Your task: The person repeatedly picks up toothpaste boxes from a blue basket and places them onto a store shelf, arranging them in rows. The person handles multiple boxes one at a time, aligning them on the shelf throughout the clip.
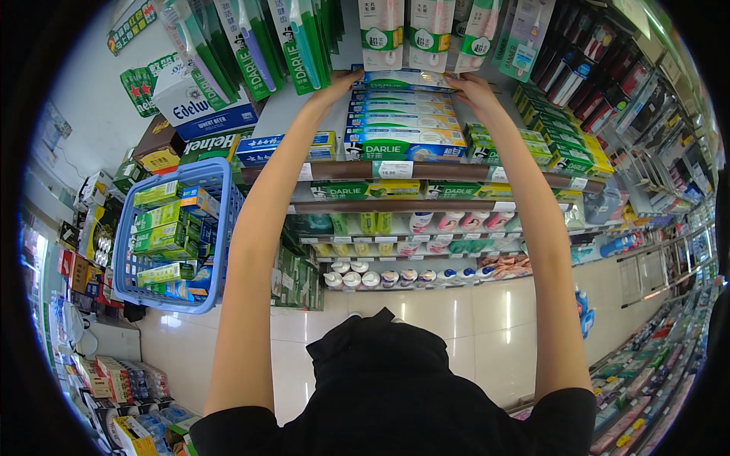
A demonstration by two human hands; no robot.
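Both arms reach forward to the back of a store shelf. My left hand (339,86) holds the left end of a blue and white Darlie toothpaste box (402,78). At its right end is my right hand (476,94), fingers on the box's edge. Directly in front of it, a stack of matching toothpaste boxes (406,142) runs toward the shelf's front edge. Hanging toothbrush packs partly cover the far side of the held box. Left of the stack lies another blue toothpaste box (285,149), and to the right sit green and yellow toothpaste boxes (509,145).
A blue plastic basket (223,239) holding several toothpaste boxes stands at left, beside beer cartons (197,105). Carded toothbrushes (302,48) hang low over the shelf. A brown shelf edge (342,171) carries price tags. Lower shelves hold bottles (408,277) above a tiled floor (479,319).
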